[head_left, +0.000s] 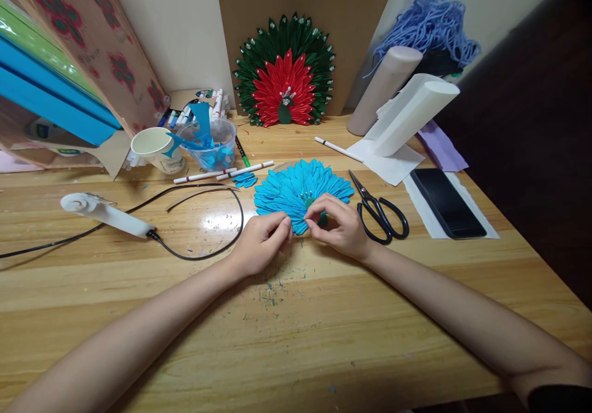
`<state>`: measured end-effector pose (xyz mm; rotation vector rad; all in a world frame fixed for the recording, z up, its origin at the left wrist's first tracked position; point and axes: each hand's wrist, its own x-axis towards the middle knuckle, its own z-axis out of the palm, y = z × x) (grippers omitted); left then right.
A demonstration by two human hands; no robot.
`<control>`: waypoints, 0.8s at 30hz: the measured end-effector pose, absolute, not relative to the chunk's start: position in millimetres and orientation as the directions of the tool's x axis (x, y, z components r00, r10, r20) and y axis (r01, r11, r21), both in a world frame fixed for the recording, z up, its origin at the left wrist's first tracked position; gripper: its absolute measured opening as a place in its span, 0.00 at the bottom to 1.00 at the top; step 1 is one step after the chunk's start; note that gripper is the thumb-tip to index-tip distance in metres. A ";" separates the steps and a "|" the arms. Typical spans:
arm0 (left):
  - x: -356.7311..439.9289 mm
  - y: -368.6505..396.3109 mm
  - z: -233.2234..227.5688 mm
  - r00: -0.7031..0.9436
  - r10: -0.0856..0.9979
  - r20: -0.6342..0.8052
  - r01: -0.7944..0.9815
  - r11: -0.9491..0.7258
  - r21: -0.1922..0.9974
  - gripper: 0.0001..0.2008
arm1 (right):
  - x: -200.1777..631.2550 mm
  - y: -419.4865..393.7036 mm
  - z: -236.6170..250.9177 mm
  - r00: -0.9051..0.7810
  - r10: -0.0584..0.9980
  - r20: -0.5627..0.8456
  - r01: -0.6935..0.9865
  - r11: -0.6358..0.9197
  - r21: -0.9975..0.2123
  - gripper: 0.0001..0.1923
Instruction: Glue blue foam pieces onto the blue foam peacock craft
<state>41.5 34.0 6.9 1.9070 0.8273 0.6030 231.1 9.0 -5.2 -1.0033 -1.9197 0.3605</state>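
Observation:
A fan of blue paper petals (296, 188) lies flat on the wooden table (296, 327), with a small dark green piece at its lower middle. My left hand (261, 240) pinches the fan's lower edge between thumb and fingers. My right hand (340, 227) pinches the lower middle of the fan, by the green piece. The two hands almost touch. A loose blue petal (244, 180) lies just left of the fan.
Black scissors (379, 209) lie right of the fan, a dark phone (446, 202) beyond them. A white glue gun (104, 211) with black cord lies left. Behind stand a paper cup (156, 148), a clear bowl of blue scraps (210, 145), pens, white foam rolls (407, 111) and a red-green petal fan (284, 71).

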 end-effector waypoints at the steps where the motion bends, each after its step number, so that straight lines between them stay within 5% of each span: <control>1: 41.5 34.1 7.1 0.650 0.757 0.066 0.292 -0.329 0.898 0.19 | 231.1 9.0 -5.0 -0.253 0.769 0.587 0.499 0.624 -0.602 0.04; 16: 40.7 35.8 4.7 0.552 0.832 0.046 0.266 -0.227 0.937 0.21 | 235.4 9.1 -9.5 -0.118 0.812 0.572 0.527 0.539 -0.657 0.05; 24: 42.0 36.3 2.5 0.610 0.792 0.011 0.222 -0.184 0.957 0.20 | 233.6 8.1 -8.2 -0.229 0.755 0.615 0.542 0.623 -0.564 0.07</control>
